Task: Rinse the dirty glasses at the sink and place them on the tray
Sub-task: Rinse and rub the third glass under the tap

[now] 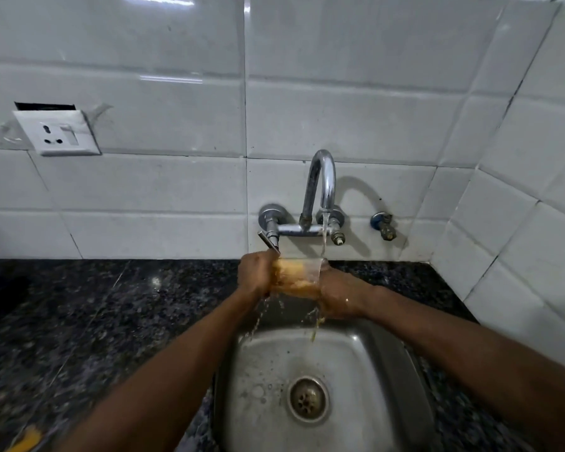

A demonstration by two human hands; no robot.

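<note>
A clear glass (pixel 297 278) with orange-yellow residue lies sideways between my two hands, over the back of the steel sink (pixel 268 360). My left hand (pixel 254 276) grips its base end. My right hand (pixel 339 296) is at its mouth end, fingers seemingly inside the glass. Water runs from the curved chrome tap (pixel 322 184) onto the rim of the glass, and yellowish water drips down into the basin. No tray is in view.
Dark speckled granite counter (pixel 95 321) surrounds the sink. A tap lever (pixel 268 243) sticks out just above my left hand. A brass valve (pixel 385 226) is on the tiled wall, a white socket (pixel 57 132) at left. Blurred yellow objects (pixel 26 438) lie at bottom left.
</note>
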